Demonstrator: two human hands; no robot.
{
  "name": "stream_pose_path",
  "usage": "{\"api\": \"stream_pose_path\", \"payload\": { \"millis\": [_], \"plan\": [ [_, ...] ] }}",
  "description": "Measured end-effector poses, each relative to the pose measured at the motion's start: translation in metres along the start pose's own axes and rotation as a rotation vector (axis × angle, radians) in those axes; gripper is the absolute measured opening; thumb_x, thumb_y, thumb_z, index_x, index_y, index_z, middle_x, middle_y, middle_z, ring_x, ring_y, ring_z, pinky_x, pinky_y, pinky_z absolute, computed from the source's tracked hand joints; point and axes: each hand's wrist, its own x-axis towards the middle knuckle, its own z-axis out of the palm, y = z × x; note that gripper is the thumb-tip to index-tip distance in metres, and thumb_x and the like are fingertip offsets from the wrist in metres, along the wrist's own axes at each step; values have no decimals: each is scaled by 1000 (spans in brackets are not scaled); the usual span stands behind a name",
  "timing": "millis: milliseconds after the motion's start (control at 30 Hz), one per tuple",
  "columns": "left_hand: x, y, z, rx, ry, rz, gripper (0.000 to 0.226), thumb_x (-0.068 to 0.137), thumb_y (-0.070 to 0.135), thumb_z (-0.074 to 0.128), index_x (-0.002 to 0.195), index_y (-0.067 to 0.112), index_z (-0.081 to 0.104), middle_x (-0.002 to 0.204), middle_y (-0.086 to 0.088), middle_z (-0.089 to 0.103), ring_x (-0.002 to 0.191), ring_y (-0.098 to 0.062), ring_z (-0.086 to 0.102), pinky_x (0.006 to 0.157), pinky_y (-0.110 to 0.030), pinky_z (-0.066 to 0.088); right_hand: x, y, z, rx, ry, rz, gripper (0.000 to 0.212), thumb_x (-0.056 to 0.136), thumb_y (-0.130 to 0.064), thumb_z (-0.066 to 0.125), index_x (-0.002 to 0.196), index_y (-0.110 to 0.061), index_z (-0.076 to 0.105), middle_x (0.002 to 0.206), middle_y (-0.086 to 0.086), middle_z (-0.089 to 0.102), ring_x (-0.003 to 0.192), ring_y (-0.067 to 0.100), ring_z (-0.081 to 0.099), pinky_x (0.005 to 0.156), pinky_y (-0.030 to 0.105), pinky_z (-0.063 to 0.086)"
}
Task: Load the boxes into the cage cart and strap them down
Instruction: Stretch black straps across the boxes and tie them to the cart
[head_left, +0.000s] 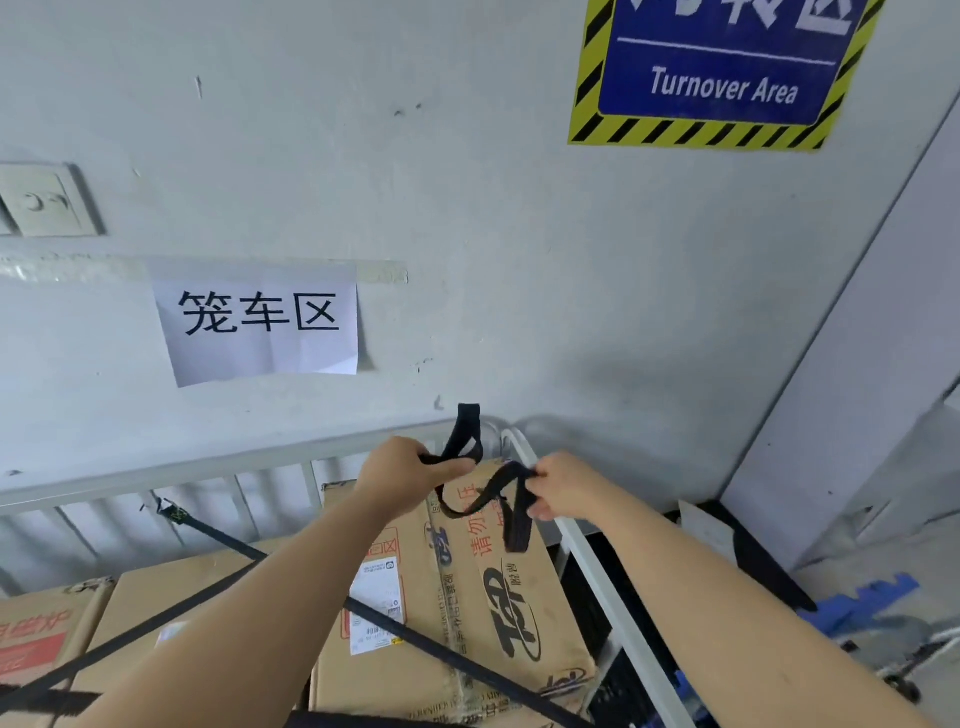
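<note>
Fingers (444, 470) of the left hand (400, 478) were curled round one end of a black strap (465, 423), its loop standing up above the thumb; the right hand (566, 488) pinched the other part of the same strap, whose loose tail hung down in front of the boxes; both hands were held near the far right corner of the cage cart (218, 465).

At the far left a wall socket (44, 200) sat on the grey wall; below it, inside the cart, lay a red-printed box (36, 639); just beside it was a plain brown box (171, 592); a paper sign (260, 317) with black characters was taped to the wall above them.

Two dark straps (218, 535) already ran slantwise over the box tops, one passing under the left forearm.

Further right stood a taller box (467, 597) with a white label and a dark logo, close against the cart's right rail (587, 561); above, high on the wall, hung a blue Turnover Area sign (722, 78) edged in yellow and black; at the far right some blue plastic pieces (857, 603) lay on the floor outside the cart.
</note>
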Motion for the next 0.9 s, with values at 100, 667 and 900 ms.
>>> {"api": "stream_pose_path", "payload": {
  "millis": [100, 667, 900],
  "plan": [
    [20, -1, 12, 55, -29, -38, 78, 44, 92, 59, 59, 16, 49, 49, 5, 43, 45, -13, 41, 50, -26, 33, 23, 25, 15, -97, -99, 40, 25, 94, -12, 48, 110, -2, 65, 107, 13, 65, 83, 20, 56, 68, 25, 45],
    [182, -1, 125, 205, -319, 15, 17, 86, 26, 68, 76, 13, 72, 57, 7, 65, 43, -3, 49, 40, -12, 33, 147, 153, 21, 44, 35, 118, 30, 101, -17, 36, 121, -12, 57, 124, 4, 56, 115, 20, 52, 96, 30, 38],
    [243, -10, 181, 356, -109, -28, 17, 88, 4, 51, 91, 4, 68, 67, -3, 57, 61, -19, 55, 50, -25, 42, 199, 181, 35, -78, 27, 98, 48, 104, -29, 33, 149, -14, 27, 154, 4, 29, 141, 21, 28, 113, 33, 25]
  ]
}}
